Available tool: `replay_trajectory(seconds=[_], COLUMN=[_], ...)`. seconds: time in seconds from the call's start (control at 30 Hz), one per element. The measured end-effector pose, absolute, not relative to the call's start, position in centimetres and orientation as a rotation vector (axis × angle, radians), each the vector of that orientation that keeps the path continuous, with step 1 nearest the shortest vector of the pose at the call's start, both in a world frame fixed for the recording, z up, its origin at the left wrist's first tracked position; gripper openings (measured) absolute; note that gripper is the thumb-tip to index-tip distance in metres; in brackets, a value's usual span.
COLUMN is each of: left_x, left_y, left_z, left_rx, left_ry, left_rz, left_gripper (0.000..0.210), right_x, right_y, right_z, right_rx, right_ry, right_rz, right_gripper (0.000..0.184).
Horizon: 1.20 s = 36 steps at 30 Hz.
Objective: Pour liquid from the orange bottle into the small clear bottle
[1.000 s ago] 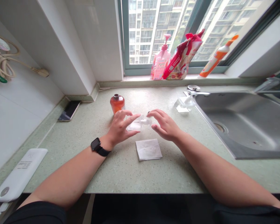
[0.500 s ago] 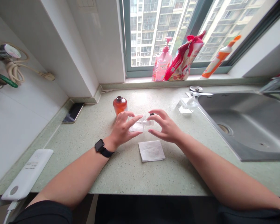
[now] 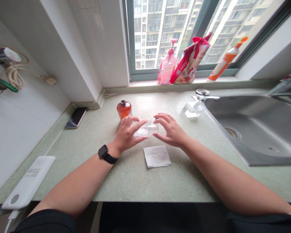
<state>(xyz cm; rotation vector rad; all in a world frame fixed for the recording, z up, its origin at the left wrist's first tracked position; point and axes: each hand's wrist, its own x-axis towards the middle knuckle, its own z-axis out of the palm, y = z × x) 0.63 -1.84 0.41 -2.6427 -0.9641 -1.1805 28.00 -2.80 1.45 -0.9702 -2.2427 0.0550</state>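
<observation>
A small clear bottle (image 3: 143, 131) lies on its side on the speckled counter, its narrow neck to the right. My left hand (image 3: 129, 132), with a black watch on the wrist, has thumb and fingers closed about the bottle's body. Around the neck end my right hand (image 3: 169, 131) is curved, fingers and thumb apart, with nothing visibly gripped. A small dark thing, partly hidden, shows by its fingertips; I cannot tell what it is. Just behind my left hand stands an amber bottle (image 3: 124, 110) with an uncapped neck. Nearer me lies a folded white paper napkin (image 3: 157, 156).
A clear pump bottle (image 3: 192, 110) stands beside the steel sink (image 3: 247, 160) on the right. A phone (image 3: 75, 117) and a white power bank (image 3: 29, 181) lie at the left. Pink pump bottle (image 3: 167, 69), red bag (image 3: 188, 64) and orange bottle (image 3: 223, 64) line the sill.
My right hand has shifted slightly left, closer to the clear bottle's neck. The left hand keeps its place on the bottle. The whole view has moved a little.
</observation>
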Motion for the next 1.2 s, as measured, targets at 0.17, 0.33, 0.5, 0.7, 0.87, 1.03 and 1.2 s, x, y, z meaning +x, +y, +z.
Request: replay_trajectory(seconds=[0.17,0.33,0.5,0.7,0.87,1.03,1.2], left_x=[0.6,0.59,0.55,0.61,0.58,0.69,0.89], left_y=[-1.83,-1.87,-1.86,-1.91,-1.9,-1.98,-2.32], left_z=[0.37,0.35,0.41,0.54,0.59,0.54,0.65], left_rx=[-2.646,-2.645,-2.641,-2.642,-2.641,-2.674,-2.702], left_ry=[-0.978,-0.988,-0.985,-0.962,-0.971,-0.987,-0.98], left_rz=[-1.174,-1.163,-1.185,-1.183,-1.188,-1.184,-1.199], left_gripper=[0.071,0.071,0.07,0.071,0.07,0.072,0.074], right_x=[28.22,28.57,28.31,28.1,28.01,27.88,28.25], right_y=[-2.69,-2.33,-2.59,-2.79,-2.79,-2.87,-2.62], right_z=[1.37,1.15,1.31,1.3,1.2,1.12,1.34], right_rx=[-0.865,-0.973,-0.876,-0.972,-0.952,-0.977,-0.955], right_ry=[-2.277,-2.261,-2.198,-2.244,-2.228,-2.264,-2.25], right_rz=[0.109,0.14,0.099,0.014,-0.001,-0.012,-0.053], right_gripper=[0.046,0.055,0.064,0.037,0.047,0.028,0.016])
